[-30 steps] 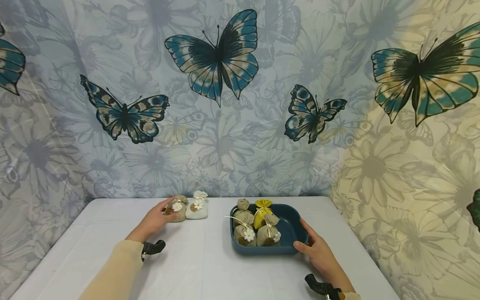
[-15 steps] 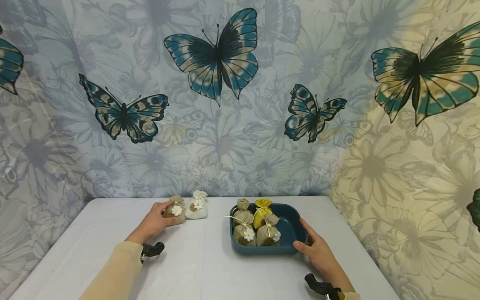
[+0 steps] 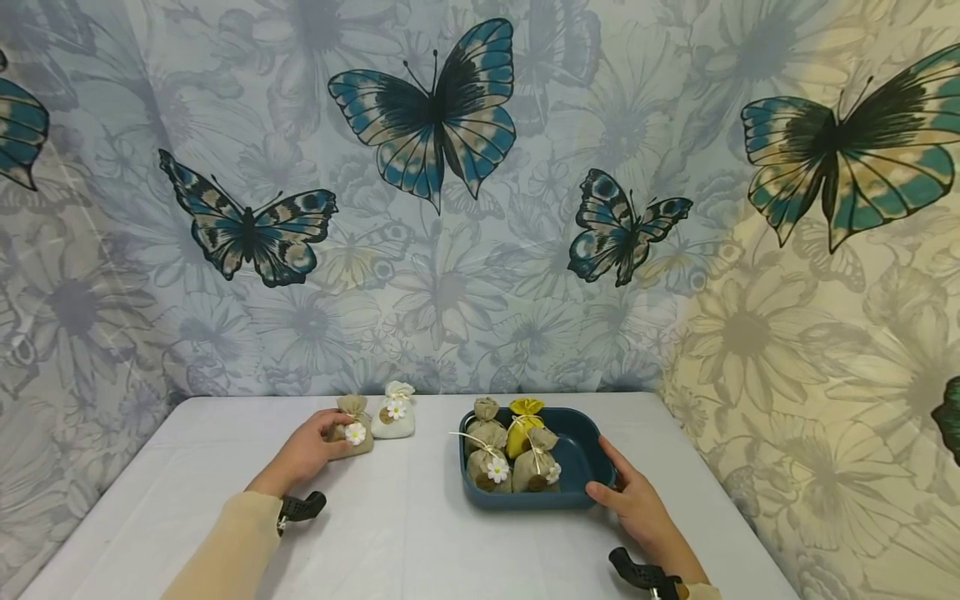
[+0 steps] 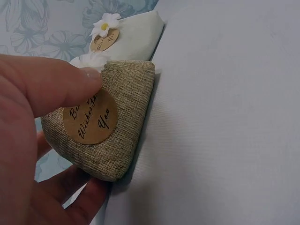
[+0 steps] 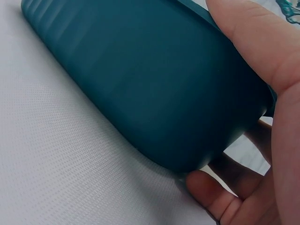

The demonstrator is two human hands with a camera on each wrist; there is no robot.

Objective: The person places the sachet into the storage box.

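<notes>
In the head view, I had the left hand [image 3: 303, 448] gripping a tan pouch [image 3: 362, 447] near the tabletop's [image 3: 375, 525] far edge, left of a white pouch [image 3: 392, 427]. The right hand [image 3: 637, 504] held the right end of a blue bin [image 3: 525, 502] carrying three more tan pouches [image 3: 536, 473] and a yellow pouch [image 3: 521, 437]. The left wrist view showed me the thumb [image 4: 65, 85] across the pouch's front, fingers [image 4: 91, 199] behind it. In the right wrist view, I saw fingers [image 5: 208, 192] curled around the bin's end.

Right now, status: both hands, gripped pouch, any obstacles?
Left hand gripping tan tied burlap pouch. Right hand holding smooth blue rounded-rectangular tray. White cloth pouch just right of tan one, possible obstacle.
</notes>
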